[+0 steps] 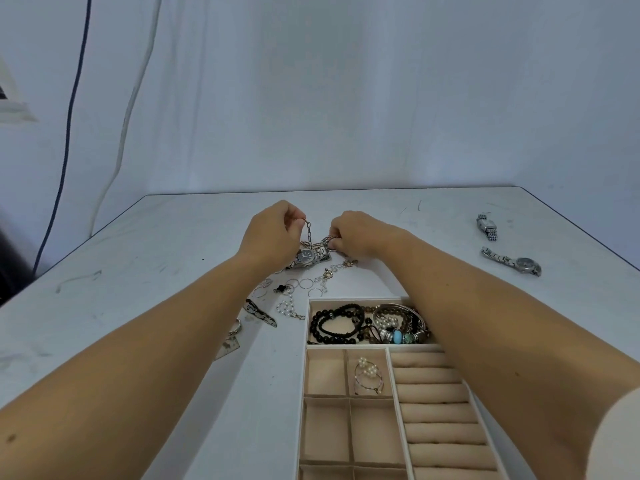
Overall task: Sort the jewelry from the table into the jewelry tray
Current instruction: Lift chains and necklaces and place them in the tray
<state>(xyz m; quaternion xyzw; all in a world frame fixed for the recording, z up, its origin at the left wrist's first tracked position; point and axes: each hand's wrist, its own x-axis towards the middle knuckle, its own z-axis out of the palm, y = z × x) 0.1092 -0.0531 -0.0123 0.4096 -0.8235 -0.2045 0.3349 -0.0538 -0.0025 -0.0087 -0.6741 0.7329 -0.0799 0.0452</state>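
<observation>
My left hand (273,233) pinches the top end of a thin metal chain (309,232) and holds it up off the table. My right hand (360,235) pinches a chain link (329,241) in the tangle beside it. Below both hands lies a silver watch (307,257) in a heap of jewelry. Loose rings (304,284), a pearl bracelet (289,308) and a gold charm bracelet (337,270) lie nearer to me. The beige jewelry tray (306,375) sits at the bottom right; its far compartment holds beaded bracelets (337,323).
Two more silver watches (486,227) (512,263) lie at the table's right side. A patterned hair clip (259,311) and a ring (235,327) rest left of the tray. Pearl hoop earrings (367,374) sit in a small tray cell. A wall stands behind the table.
</observation>
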